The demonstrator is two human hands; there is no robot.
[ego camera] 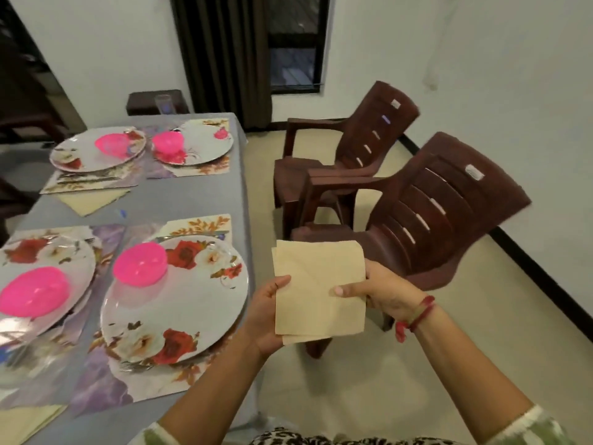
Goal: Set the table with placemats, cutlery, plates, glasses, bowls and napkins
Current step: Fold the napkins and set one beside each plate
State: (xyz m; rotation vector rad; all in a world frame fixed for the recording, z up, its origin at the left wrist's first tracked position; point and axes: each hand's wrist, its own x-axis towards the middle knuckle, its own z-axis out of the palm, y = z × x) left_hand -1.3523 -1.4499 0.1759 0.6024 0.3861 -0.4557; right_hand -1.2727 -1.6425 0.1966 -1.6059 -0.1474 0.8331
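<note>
A: Napkin status?
B: Both hands are on a cream napkin stack [317, 284]. It's in the air off the table's right edge, in front of the near chair [417, 220]. Two offset layers show.
A: Grip?
B: Left hand [266, 313] pinches the left edge, thumb on top, fingers beneath. Right hand [382, 293] pinches the right edge the same way.
A: Table count?
B: Grey table [179, 194]. Four floral plates: near-right plate [179, 309], near-left plate [73, 261], far-left plate [73, 155], far-right plate [208, 142]. Four pink bowls, one per plate: [140, 264], [33, 292], [112, 144], [167, 142]. Four placemats [205, 223], one under each plate. Two loose napkins lying flat: middle napkin [90, 200] between the left settings, corner napkin [25, 422] at the near-left edge. One glass [163, 104] at the far end.
A: Cutlery?
B: One cutlery piece [199, 233] beyond the near-right plate, too blurred to type.
A: Chairs?
B: Two, brown plastic. The far chair [353, 146] is just behind the near one, both right of the table.
</note>
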